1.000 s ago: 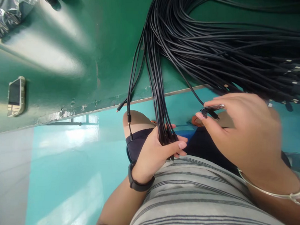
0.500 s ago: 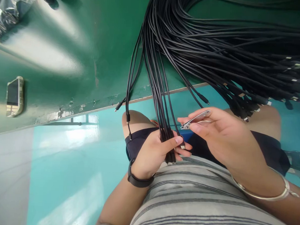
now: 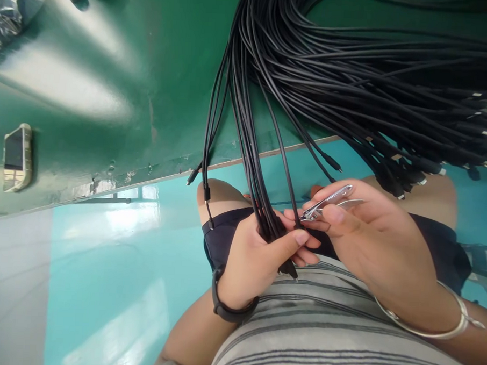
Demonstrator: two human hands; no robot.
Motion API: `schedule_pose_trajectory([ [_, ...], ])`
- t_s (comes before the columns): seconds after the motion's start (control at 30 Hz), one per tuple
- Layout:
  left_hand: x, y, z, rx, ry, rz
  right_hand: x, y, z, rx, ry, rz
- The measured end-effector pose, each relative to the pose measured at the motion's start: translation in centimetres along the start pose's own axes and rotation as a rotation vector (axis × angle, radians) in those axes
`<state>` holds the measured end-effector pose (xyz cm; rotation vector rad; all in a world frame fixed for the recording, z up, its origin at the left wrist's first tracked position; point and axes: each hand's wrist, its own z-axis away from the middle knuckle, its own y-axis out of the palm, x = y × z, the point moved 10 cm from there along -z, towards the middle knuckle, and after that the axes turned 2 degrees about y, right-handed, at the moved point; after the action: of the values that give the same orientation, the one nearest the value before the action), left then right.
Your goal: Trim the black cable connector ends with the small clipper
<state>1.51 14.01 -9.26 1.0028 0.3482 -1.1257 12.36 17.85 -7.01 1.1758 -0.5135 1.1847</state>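
Observation:
My left hand (image 3: 260,253), with a black band at the wrist, is closed round a bunch of black cables (image 3: 254,172) near their connector ends. One cable (image 3: 283,157) stands apart from the bunch, its end by my left thumb and fingertips. In my right hand (image 3: 370,236) are silver nail clippers (image 3: 327,202), held between thumb and fingers. The tip of the clippers is at the separate cable, just above its connector; whether the jaws touch it I cannot tell. Both hands are over my lap.
A large pile of black cables (image 3: 353,74) covers the right of the green table (image 3: 170,93), many ends hanging over its edge. Several cable ends hang left of my left hand. A phone (image 3: 16,156) and a clear plastic bag (image 3: 15,11) lie at the left.
The clippers in my right hand have come down to the separate cable. My left hand has shifted slightly right and down, and the bunch in it now tilts more.

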Motion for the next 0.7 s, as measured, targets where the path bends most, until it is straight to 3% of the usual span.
schedule_pose_trajectory([
  [0.27, 1.1, 1.6, -0.5, 0.34, -0.176, 0.214, 0.9, 0.8, 0.3, 0.066, -0.011, -0.008],
  [0.4, 1.9, 1.9, -0.3, 0.39, -0.293, 0.272, 1.4, 0.9, 0.2, 0.057, -0.031, -0.006],
  [0.57, 2.0, 2.7, -0.5, 0.498, -0.289, 0.394, 1.5, 1.0, 0.0, 0.079, -0.025, -0.071],
  [0.7, 2.2, 2.2, -0.9, 0.415, -0.236, 0.317, 1.3, 0.6, 0.2, 0.043, -0.04, -0.036],
])
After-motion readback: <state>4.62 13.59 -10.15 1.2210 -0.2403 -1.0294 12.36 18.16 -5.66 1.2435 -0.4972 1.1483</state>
